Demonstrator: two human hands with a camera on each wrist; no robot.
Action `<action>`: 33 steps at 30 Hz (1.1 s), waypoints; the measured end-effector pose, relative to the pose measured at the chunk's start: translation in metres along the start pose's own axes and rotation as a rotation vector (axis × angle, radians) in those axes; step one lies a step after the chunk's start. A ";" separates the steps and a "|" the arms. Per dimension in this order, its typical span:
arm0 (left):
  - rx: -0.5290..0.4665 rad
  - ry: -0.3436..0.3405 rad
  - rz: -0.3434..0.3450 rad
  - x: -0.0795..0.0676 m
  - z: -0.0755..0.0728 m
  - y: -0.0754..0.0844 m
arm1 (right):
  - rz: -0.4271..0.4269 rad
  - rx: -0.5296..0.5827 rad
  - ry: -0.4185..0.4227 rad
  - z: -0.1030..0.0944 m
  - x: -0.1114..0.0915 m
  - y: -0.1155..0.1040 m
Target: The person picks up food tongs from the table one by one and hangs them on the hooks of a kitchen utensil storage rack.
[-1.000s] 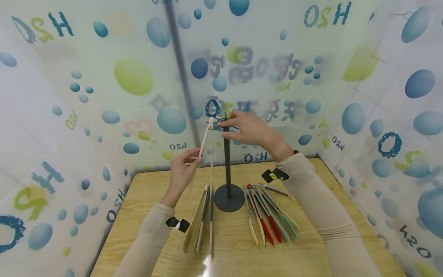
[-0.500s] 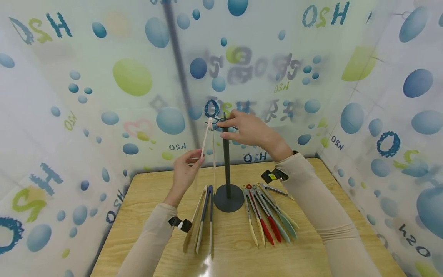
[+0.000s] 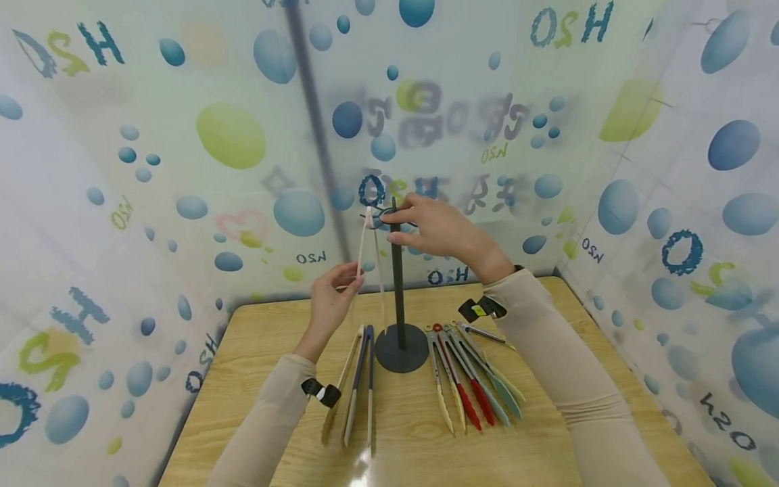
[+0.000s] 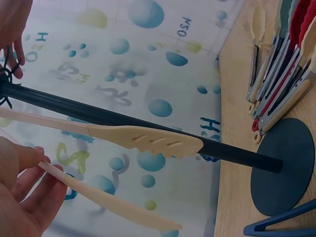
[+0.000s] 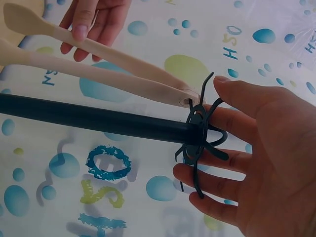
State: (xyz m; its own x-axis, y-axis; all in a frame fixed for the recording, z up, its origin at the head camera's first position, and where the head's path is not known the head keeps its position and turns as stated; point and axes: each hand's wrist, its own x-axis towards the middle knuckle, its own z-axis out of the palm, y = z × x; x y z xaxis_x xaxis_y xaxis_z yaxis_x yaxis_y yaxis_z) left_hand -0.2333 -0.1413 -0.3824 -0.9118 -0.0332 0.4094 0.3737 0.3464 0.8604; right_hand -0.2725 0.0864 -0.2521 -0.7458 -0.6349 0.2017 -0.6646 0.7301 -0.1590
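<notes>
My left hand (image 3: 331, 301) pinches one arm of a pair of cream tongs (image 5: 118, 81) between thumb and fingers. The joint end of the tongs hangs at a hook on the left side of a black utensil stand (image 3: 399, 291). Their two arms are spread apart, with the slotted, scalloped tip (image 4: 153, 140) beside the pole in the left wrist view. At the top, my right hand (image 5: 281, 133) holds the ring of curved hooks (image 5: 197, 131), thumb and fingers around it.
Pale tongs (image 3: 345, 372) and blue-handled tongs (image 3: 359, 379) lie left of the stand's round base (image 3: 402, 358). Several tongs with red, green and cream tips (image 3: 471, 396) fan out on its right. A patterned curtain (image 3: 243, 135) hangs behind the wooden table (image 3: 420, 446).
My left hand has moved slightly right, swinging the tongs' arms closer to the pole. My right hand keeps its hold on the stand's top.
</notes>
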 end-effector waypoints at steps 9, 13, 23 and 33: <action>-0.010 0.001 0.003 0.010 0.010 -0.025 | -0.006 0.003 0.005 0.000 0.000 0.001; -0.011 0.016 0.005 0.016 0.015 -0.045 | -0.004 -0.003 0.003 0.000 0.000 0.001; 0.020 0.021 0.004 0.018 0.018 -0.054 | -0.001 0.005 0.000 0.000 0.000 0.001; 0.060 0.016 -0.028 0.019 0.022 -0.062 | -0.009 0.001 0.006 0.001 0.000 0.002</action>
State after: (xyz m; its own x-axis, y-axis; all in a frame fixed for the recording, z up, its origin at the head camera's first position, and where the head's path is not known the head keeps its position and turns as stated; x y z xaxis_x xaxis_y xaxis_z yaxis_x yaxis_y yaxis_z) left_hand -0.2779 -0.1429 -0.4347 -0.9189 -0.0582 0.3902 0.3364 0.4011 0.8520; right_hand -0.2739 0.0879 -0.2538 -0.7393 -0.6401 0.2091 -0.6715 0.7240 -0.1578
